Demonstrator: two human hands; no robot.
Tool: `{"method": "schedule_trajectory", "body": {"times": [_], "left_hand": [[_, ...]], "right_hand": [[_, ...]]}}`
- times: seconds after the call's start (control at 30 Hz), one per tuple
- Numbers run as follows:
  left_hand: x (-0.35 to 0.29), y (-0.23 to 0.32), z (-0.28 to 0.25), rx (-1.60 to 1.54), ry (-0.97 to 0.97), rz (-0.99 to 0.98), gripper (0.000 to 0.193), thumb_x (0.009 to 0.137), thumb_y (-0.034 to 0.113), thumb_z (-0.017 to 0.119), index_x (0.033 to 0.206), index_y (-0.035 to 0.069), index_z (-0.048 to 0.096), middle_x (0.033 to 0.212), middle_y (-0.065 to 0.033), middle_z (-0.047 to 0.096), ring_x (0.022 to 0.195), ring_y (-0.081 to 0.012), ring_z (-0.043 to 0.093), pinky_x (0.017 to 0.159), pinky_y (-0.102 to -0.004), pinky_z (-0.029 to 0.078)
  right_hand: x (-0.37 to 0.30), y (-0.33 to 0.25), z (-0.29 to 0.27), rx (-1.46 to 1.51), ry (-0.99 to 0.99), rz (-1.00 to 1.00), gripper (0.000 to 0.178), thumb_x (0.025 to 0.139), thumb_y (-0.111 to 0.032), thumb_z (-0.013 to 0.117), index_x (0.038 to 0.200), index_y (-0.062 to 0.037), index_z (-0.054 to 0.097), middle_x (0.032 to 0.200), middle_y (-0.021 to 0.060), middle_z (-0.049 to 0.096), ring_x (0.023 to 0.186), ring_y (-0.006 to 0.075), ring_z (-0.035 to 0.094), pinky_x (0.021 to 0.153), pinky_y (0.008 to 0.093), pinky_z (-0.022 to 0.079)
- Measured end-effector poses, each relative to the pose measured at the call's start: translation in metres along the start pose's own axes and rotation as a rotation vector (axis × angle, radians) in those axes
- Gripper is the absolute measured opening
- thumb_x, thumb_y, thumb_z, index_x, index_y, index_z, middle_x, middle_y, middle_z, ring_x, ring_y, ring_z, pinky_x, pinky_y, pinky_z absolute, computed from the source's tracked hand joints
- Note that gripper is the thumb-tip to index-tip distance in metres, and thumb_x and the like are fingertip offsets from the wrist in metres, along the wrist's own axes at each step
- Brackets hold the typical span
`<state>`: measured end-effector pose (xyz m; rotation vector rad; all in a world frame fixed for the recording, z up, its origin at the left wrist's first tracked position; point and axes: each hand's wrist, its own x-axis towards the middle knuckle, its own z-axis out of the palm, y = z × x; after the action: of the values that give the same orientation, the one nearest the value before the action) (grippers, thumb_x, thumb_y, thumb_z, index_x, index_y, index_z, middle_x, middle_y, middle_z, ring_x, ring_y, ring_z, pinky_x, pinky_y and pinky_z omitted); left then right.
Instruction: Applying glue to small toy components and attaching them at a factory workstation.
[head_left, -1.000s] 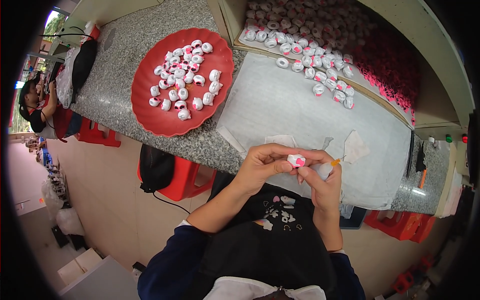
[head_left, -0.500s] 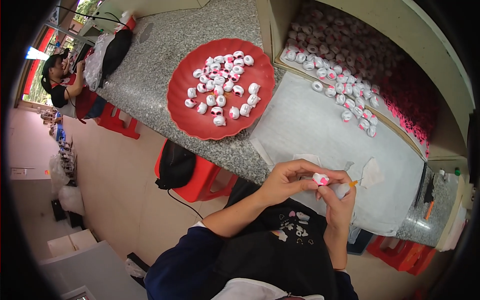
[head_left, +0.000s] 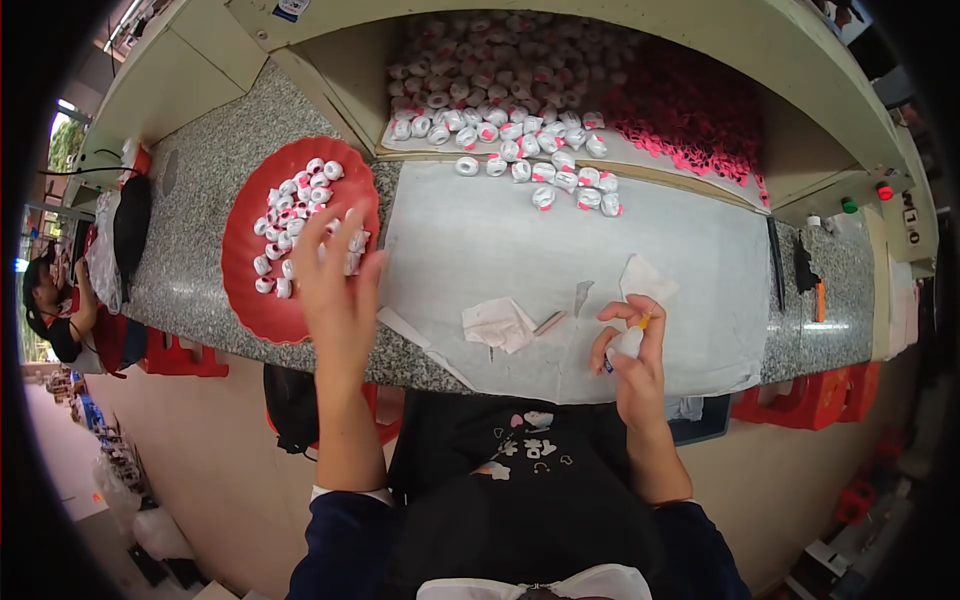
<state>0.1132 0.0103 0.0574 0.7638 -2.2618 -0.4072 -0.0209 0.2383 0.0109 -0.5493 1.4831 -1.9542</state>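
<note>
My left hand (head_left: 335,285) is over the right side of a scalloped red plate (head_left: 245,295), its fingers apart. I see nothing held in it, though the plate area behind the fingers is hidden. Several small white rounded pieces with pink marks (head_left: 287,215) lie in the plate. In my right hand (head_left: 643,385), above the white sheet (head_left: 700,330), is a small whitish squeeze bottle (head_left: 627,343) with a yellow-orange tip. The fingers of that hand curl around the bottle. A crumpled white tissue (head_left: 498,325) lies between the hands.
More white pieces (head_left: 545,172) stand along the sheet's far edge, before a shelf (head_left: 350,110) heaped with them and with small pink parts (head_left: 690,130). A dark tool (head_left: 776,262) lies at the right. Far left, another person (head_left: 60,310) sits at the counter.
My hands have parted. The left moved left to the plate, and the white-and-pink piece is no longer seen in my fingers. The right still holds the bottle. The view has turned right.
</note>
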Motion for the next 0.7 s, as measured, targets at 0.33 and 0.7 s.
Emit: {"method": "schedule_trajectory", "body": {"times": [0.33,0.7], "left_hand": [[0.05,0.075,0.165,0.018,-0.276,0.775,0.028,0.069,0.011,0.053,0.097,0.011,0.053,0.111,-0.0055,0.045,0.108,-0.0249,0.036,0.092,-0.045,0.023],[0.026,0.05,0.141,-0.154,-0.301,0.663,0.022,0.066,0.02,0.061,0.086,0.015,0.056,0.093,-0.0067,0.048,0.092,-0.021,0.045,0.088,-0.0408,0.027]], "right_hand": [[-0.021,-0.017,-0.015,0.089,0.086,-0.017,0.033,0.062,-0.007,0.042,0.093,-0.0053,0.033,0.097,0.0167,0.038,0.066,0.0227,0.051,0.048,0.0302,0.043],[-0.013,-0.013,-0.021,0.087,0.031,0.011,0.034,0.067,-0.01,0.047,0.098,-0.0005,0.036,0.099,0.0158,0.04,0.076,0.0223,0.05,0.051,0.0317,0.046]]}}
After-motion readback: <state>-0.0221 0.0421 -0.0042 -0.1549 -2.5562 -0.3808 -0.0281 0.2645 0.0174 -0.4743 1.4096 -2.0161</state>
